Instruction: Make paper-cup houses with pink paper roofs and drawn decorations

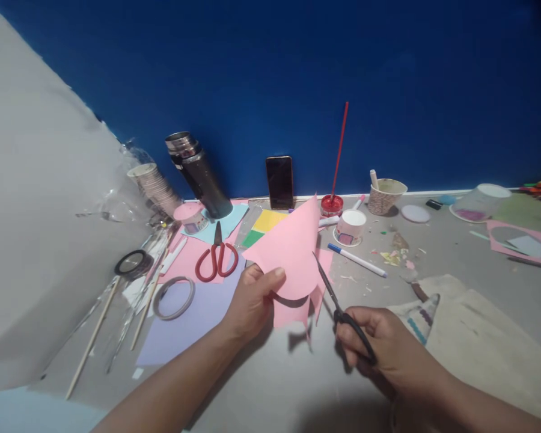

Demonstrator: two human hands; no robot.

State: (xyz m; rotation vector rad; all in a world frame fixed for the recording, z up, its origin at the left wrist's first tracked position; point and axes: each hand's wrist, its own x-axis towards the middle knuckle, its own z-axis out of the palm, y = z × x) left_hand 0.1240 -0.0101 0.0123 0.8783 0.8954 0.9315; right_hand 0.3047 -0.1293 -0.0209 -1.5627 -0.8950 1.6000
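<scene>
Between the thumb and fingers of my left hand [252, 300] is a sheet of pink paper [293, 252], held up off the table. Its lower edge is cut in a curve, and a pink strip hangs below it. My right hand [383, 340] grips a pair of black-handled scissors [338, 300], fingers in the handle loops. The blades point up and left, with their tips close to the right edge of the paper; whether they touch it I cannot tell. A blue-capped marker [357, 260] lies just beyond the scissors.
Red-handled scissors [217, 255], a tape roll [174, 298] and purple paper [180, 337] lie left. Behind stand a flask [202, 180], a phone [280, 181] and a red pot [332, 205] with a stick. Paper cups [350, 227], scraps and a cloth [482, 325] are right.
</scene>
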